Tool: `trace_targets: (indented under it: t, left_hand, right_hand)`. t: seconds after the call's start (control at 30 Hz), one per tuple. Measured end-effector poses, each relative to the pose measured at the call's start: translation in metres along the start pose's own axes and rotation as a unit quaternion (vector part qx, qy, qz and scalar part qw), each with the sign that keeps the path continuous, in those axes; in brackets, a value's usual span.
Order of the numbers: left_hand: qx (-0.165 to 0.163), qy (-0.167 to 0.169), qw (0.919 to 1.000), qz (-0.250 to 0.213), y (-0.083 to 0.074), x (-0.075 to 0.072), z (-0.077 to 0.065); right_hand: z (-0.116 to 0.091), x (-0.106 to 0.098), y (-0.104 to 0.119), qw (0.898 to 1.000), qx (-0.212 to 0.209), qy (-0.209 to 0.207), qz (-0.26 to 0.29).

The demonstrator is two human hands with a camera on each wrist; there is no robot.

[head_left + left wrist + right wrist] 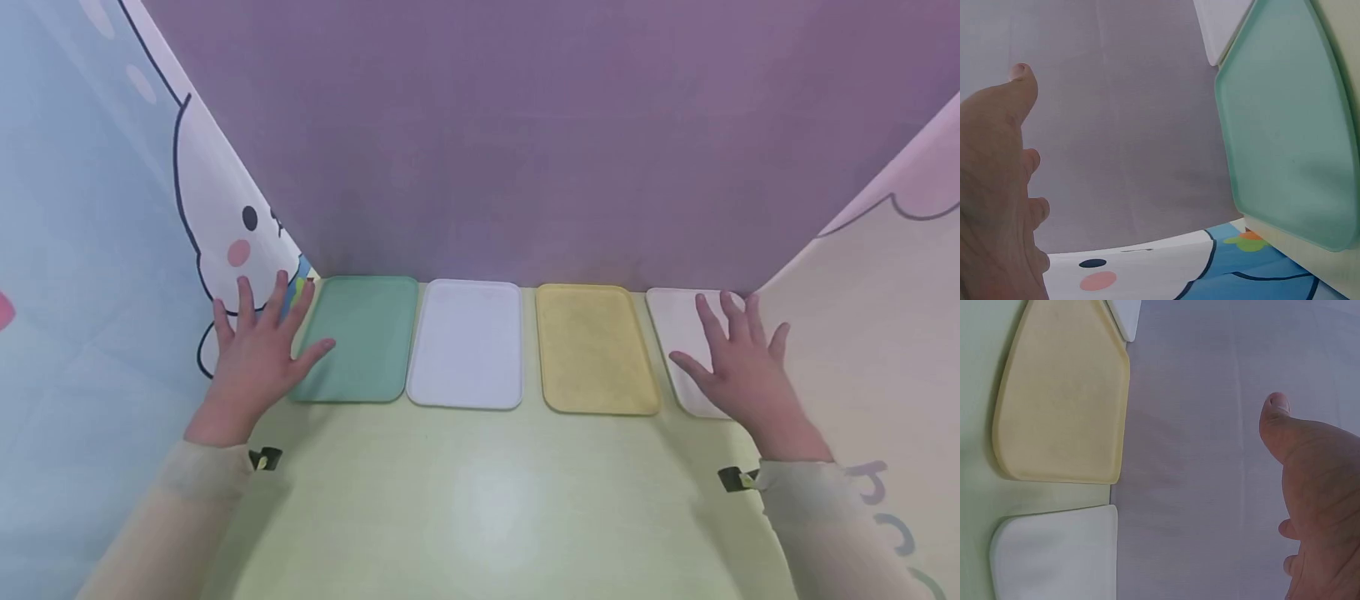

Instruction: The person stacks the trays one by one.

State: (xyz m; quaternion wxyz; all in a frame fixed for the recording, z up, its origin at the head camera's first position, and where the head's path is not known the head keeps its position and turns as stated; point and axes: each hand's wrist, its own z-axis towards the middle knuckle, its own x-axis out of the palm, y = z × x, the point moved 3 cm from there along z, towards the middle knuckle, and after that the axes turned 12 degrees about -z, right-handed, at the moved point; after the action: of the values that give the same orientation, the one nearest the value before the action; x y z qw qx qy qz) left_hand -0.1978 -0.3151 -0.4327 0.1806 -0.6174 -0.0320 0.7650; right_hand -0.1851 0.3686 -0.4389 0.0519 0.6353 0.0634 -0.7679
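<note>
Green tray [362, 337] lies inward of the left hand [258, 358], white tray [678, 321] below the right hand [741, 367] (both splayed wide).

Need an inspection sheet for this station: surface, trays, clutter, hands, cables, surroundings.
Surface: pale table, light glare toward the front.
Trays: in a row, left to right: green tray, white tray, yellow tray, second white tray, partly hidden.
Clutter: nothing seen.
Hands: left hand and right hand both splayed, holding nothing.
Cables: nothing seen.
Surroundings: purple backdrop behind; cartoon-printed sheet left; pale printed sheet right.
</note>
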Motion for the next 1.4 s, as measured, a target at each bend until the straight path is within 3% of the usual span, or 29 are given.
trace_targets:
  t: [0.4,0.6,0.83,1.1,1.17,1.23,1.33,1.4]
  left_hand:
    - [0.005,-0.016,0.9992,-0.035,0.001,-0.009,-0.015]
    - [0.033,-0.027,0.9976,-0.055,0.006,-0.017,-0.020]
    - [0.032,0.009,0.9964,-0.078,0.013,-0.020,-0.015]
    - [0.021,0.034,0.9933,-0.108,0.022,-0.004,-0.012]
    - [0.015,0.040,0.9924,-0.116,0.026,0.002,-0.009]
    - [0.005,0.046,0.9913,-0.123,0.031,0.009,-0.006]
    - [-0.023,0.061,0.9886,-0.135,0.041,0.020,-0.001]
    - [-0.042,0.077,0.9859,-0.143,0.047,0.030,0.001]
  right_hand:
    - [-0.010,0.001,0.009,1.000,0.000,-0.017,0.007]
    - [-0.012,0.010,0.021,0.998,-0.020,-0.038,0.039]
    - [0.001,0.012,0.045,0.996,-0.024,-0.014,0.082]
    - [0.025,0.014,0.096,0.988,-0.032,-0.032,0.147]
    - [0.038,0.016,0.115,0.981,-0.027,-0.038,0.190]
    - [0.051,0.017,0.138,0.966,-0.014,-0.032,0.255]
    - [0.070,0.021,0.177,0.931,0.009,-0.007,0.365]
    - [0.080,0.026,0.205,0.900,0.019,0.028,0.434]
